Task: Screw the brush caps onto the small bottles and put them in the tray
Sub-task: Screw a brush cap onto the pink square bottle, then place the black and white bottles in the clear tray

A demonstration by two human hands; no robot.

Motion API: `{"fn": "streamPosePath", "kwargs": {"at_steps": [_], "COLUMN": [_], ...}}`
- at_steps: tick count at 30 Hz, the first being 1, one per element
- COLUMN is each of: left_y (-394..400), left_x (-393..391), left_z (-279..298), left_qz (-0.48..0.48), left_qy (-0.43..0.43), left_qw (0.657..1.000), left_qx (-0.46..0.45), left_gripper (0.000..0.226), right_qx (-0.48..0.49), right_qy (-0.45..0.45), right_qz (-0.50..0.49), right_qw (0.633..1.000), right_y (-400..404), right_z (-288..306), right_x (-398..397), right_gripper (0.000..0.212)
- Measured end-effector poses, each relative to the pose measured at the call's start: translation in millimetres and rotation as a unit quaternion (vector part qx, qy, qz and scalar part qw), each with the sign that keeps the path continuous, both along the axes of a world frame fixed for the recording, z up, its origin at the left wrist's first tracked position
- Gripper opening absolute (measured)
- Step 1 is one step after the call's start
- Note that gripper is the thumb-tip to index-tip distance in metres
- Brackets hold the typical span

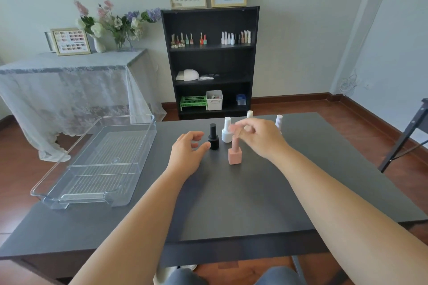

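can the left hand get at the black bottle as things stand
Probably yes: the left hand is open right beside the black bottle, thumb almost at its base, with nothing between them.

Right hand (259, 136) pinches cap of upright pink bottle (235, 152) mid-tabletop (231, 203); left hand (187, 150) open, thumb touching black bottle (213, 137). White bottle (227, 130) just behind. Clear tray (92, 162) at left edge.

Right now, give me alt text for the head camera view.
A person's right hand pinches the cap of a pink bottle on a dark table; the left hand hovers open beside a black bottle. A clear tray sits left.
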State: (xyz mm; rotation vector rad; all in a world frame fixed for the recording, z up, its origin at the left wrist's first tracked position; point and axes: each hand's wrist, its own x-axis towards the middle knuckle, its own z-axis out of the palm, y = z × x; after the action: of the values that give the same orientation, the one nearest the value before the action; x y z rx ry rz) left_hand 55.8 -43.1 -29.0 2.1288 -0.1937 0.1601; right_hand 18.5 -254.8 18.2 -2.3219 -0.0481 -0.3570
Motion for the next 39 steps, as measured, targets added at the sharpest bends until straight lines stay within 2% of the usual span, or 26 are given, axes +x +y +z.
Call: {"fn": "streamPosePath", "kwargs": {"at_steps": [3, 7, 11, 15, 18, 22, 27, 34, 39], "left_y": [-9.0, -22.6, -25.5, -20.1, -1.5, 45.5, 134.8, 232.5, 255.7], "left_x": [12.6, 25.8, 32.2, 32.6, 34.8, 44.5, 65.5, 95.3, 112.4], "left_z": [14.1, 29.6, 35.4, 41.9, 60.2, 102.4, 131.6, 101.2, 74.4], "left_qz": [-0.004, -0.023, -0.050, -0.083, -0.081, -0.039, 0.033, 0.108, 0.108], "left_qy": [-0.006, -0.006, 0.011, 0.015, -0.021, -0.088, -0.113, -0.049, -0.021], "left_qw": [1.000, 0.998, 0.997, 0.994, 0.994, 0.995, 0.993, 0.990, 0.986], "left_qx": [0.010, 0.051, 0.049, 0.069, 0.071, 0.031, 0.032, 0.081, 0.127], "left_gripper": [0.041, 0.040, 0.022, 0.017, 0.018, 0.015, 0.010, 0.015, 0.022], "right_qx": [-0.009, -0.118, -0.190, -0.204, -0.194, -0.228, -0.164, -0.071, -0.049], "right_qy": [-0.059, 0.026, 0.116, 0.123, 0.125, 0.103, 0.030, -0.097, -0.058], "right_qz": [-0.024, 0.013, 0.047, 0.036, 0.030, 0.050, 0.080, 0.131, 0.170], "right_qw": [0.998, 0.993, 0.974, 0.970, 0.973, 0.967, 0.983, 0.984, 0.983], "right_y": [-4.5, 6.7, 21.2, 28.7, 30.3, 43.4, 90.7, 183.9, 239.2], "right_z": [26.4, 44.2, 43.6, 39.7, 37.0, 37.8, 45.0, 55.9, 41.4], "right_x": [16.0, 42.5, 60.4, 70.0, 76.2, 86.9, 103.3, 126.1, 151.4], "right_gripper": [0.027, 0.033, 0.038, 0.031, 0.023, 0.017, 0.013, 0.015, 0.019]}}
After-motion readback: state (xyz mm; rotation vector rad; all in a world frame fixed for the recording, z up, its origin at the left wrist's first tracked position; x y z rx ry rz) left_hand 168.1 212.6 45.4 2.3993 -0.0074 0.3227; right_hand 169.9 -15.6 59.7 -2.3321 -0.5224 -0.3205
